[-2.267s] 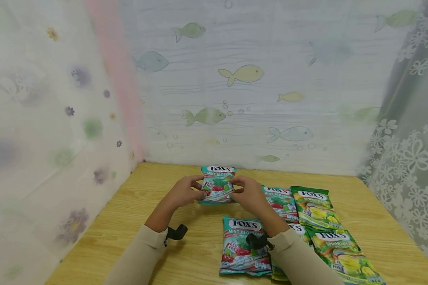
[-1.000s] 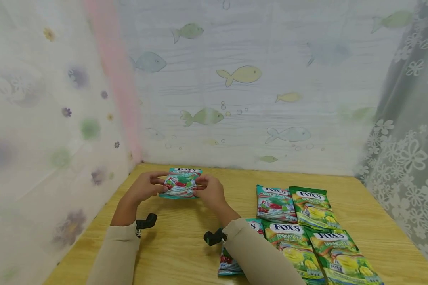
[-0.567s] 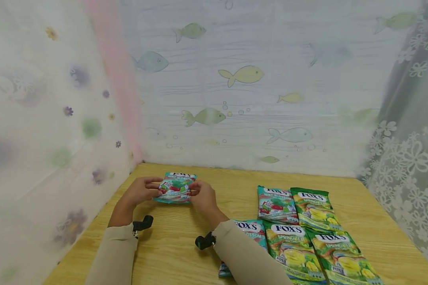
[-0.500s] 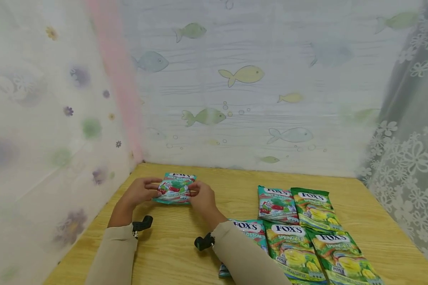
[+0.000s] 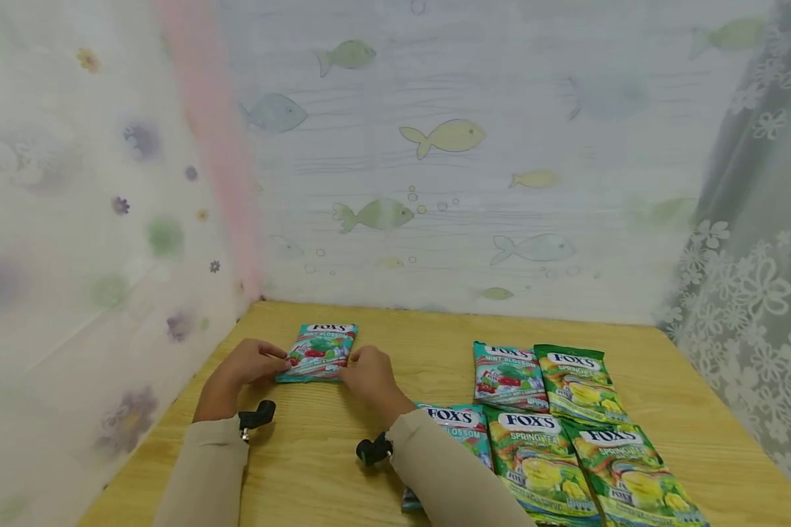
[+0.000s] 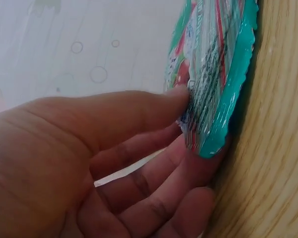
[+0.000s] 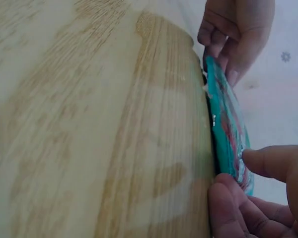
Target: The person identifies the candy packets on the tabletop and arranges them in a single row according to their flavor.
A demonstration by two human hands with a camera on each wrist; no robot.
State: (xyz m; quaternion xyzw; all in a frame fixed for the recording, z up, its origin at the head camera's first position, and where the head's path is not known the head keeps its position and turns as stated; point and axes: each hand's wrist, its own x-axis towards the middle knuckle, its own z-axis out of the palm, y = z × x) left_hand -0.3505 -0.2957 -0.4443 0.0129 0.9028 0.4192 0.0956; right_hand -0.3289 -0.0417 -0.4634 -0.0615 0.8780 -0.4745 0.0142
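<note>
A teal bag of mint candy (image 5: 318, 353) lies flat, close on the wooden table at the back left, label up. My left hand (image 5: 252, 362) pinches its left edge; in the left wrist view the thumb presses on the bag's face (image 6: 213, 74) and the fingers curl under its rim. At the opposite edge my right hand (image 5: 370, 375) has the near right corner between thumb and fingers. The right wrist view shows the bag (image 7: 226, 119) side-on, its teal seam right at the table, with both hands at its two ends.
To the right lie a second teal mint bag (image 5: 509, 377), another teal bag (image 5: 458, 424) partly hidden by my right sleeve, and three green-and-yellow spring tea bags (image 5: 578, 384), set close together. A fish-print sheet (image 5: 448, 183) hangs behind the wooden table (image 5: 316, 468).
Both hands have carried the teal candy bag from the middle to the back left and lowered it onto the table. In the last half second the bag has tipped flatter. The other bags stay put.
</note>
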